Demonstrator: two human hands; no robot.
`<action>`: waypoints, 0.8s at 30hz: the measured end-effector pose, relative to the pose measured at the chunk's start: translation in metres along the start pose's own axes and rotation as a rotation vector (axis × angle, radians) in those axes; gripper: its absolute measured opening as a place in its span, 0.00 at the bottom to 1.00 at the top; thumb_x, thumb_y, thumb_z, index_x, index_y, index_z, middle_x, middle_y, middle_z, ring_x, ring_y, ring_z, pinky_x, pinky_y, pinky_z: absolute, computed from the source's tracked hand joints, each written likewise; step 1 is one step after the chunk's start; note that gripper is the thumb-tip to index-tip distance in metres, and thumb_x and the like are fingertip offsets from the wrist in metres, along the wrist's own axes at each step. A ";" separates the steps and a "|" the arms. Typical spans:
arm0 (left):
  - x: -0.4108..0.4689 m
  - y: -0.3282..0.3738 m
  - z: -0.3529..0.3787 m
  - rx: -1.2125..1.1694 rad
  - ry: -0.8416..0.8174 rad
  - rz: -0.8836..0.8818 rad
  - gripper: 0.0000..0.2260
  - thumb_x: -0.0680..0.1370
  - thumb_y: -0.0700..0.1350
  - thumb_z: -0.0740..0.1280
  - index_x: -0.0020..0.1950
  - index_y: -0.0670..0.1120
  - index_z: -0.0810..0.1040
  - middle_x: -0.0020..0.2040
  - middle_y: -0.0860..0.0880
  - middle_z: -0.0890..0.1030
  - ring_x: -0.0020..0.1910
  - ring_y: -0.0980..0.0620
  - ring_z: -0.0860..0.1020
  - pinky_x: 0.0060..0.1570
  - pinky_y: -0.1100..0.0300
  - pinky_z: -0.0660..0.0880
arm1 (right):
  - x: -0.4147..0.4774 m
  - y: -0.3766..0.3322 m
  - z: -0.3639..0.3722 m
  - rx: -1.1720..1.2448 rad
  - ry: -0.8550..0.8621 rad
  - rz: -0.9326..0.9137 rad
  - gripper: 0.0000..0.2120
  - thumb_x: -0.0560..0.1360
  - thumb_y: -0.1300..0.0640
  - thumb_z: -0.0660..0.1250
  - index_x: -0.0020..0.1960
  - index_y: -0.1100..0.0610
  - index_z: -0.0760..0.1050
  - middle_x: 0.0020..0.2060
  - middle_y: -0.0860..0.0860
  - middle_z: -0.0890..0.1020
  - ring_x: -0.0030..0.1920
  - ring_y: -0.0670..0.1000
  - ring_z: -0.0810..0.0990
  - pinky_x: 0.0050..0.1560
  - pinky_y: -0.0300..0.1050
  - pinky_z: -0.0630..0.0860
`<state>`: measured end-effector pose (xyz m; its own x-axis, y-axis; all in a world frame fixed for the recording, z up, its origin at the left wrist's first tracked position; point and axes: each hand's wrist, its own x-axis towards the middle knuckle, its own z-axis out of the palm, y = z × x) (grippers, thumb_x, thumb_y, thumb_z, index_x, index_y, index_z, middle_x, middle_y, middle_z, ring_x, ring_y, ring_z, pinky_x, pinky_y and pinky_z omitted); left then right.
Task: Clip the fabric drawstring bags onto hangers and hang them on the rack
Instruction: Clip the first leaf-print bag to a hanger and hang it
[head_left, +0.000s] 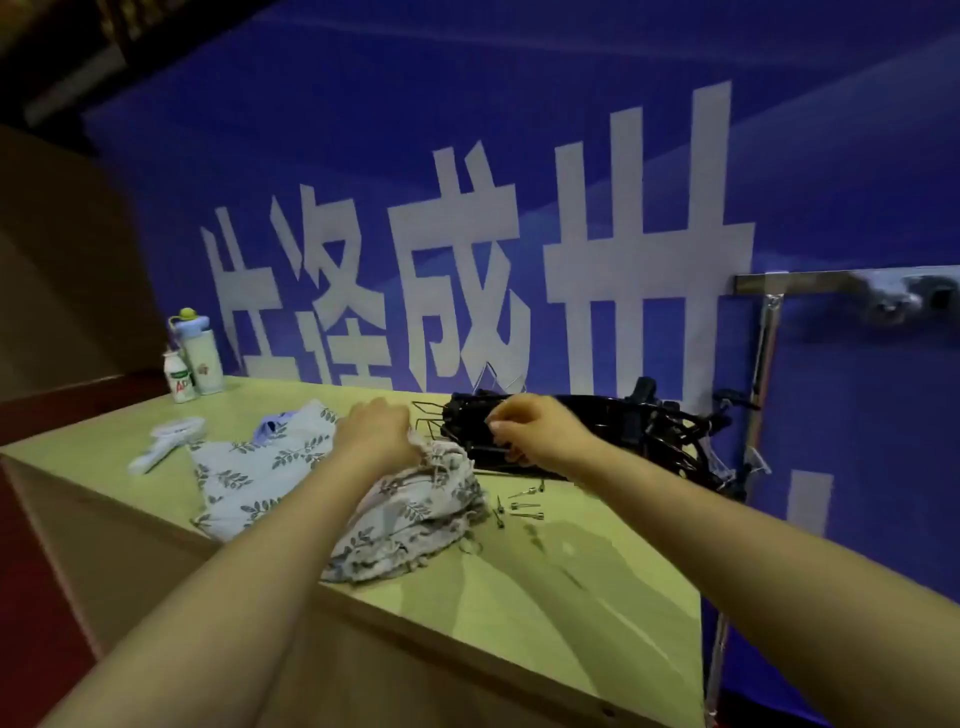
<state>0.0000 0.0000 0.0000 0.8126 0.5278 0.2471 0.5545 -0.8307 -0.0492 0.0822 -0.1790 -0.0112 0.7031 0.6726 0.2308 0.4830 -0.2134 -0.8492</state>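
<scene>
Your left hand (376, 434) is closed down on the gathered, puckered mouth of the top drawstring bag (415, 506), with the fingers curled into the cloth. The bag is soft, pale woven fabric printed with grey-blue leaf sprigs, crumpled in a heap just under and in front of that hand. More of the same printed fabric (270, 467) lies flatter to the left of your left hand.

Your right hand (540, 431) has its fingers curled and pinching narrowly at the near edge of the hangers (597, 423). They are a tangled pile of glossy black frames with thin wire hooks, lying under and beyond that hand.

In front of your right hand, a few small metal pins (524, 506) lie on the smooth, pale yellow-green table (519, 613). Far right of your right hand stands the rack (763, 364), made of shiny chrome tubing.

Far beyond your left hand stand a tall pale bottle (200, 353) with a blue cap and a small white bottle (179, 382) whose label shows "AD". A white plastic object (166, 441) lies left of the fabric; its shape is too blurred to name. Behind everything hangs a blue banner (519, 104) with large white Chinese characters, cut off below by the table.
</scene>
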 end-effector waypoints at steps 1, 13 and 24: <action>-0.001 -0.009 0.004 0.028 -0.061 -0.024 0.13 0.74 0.51 0.68 0.52 0.44 0.74 0.49 0.46 0.75 0.51 0.45 0.75 0.50 0.52 0.75 | 0.002 -0.003 0.010 -0.015 -0.026 0.014 0.13 0.78 0.58 0.64 0.62 0.57 0.75 0.51 0.54 0.81 0.39 0.47 0.77 0.38 0.38 0.76; 0.018 -0.010 0.050 -0.112 0.272 -0.068 0.07 0.77 0.37 0.60 0.51 0.43 0.76 0.50 0.44 0.77 0.48 0.43 0.76 0.40 0.53 0.74 | 0.032 0.021 0.054 -0.141 -0.049 0.089 0.27 0.77 0.61 0.66 0.74 0.53 0.62 0.68 0.59 0.70 0.61 0.59 0.76 0.57 0.54 0.78; 0.023 0.030 -0.064 -1.002 0.760 -0.014 0.08 0.82 0.43 0.53 0.46 0.46 0.69 0.35 0.54 0.71 0.33 0.60 0.70 0.30 0.68 0.66 | 0.051 -0.021 0.048 0.197 0.054 -0.002 0.21 0.78 0.52 0.64 0.70 0.52 0.67 0.60 0.55 0.77 0.54 0.54 0.79 0.53 0.51 0.80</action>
<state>0.0236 -0.0245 0.0659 0.3143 0.5793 0.7520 -0.0878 -0.7710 0.6307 0.0827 -0.1064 -0.0040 0.7318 0.6326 0.2535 0.3769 -0.0658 -0.9239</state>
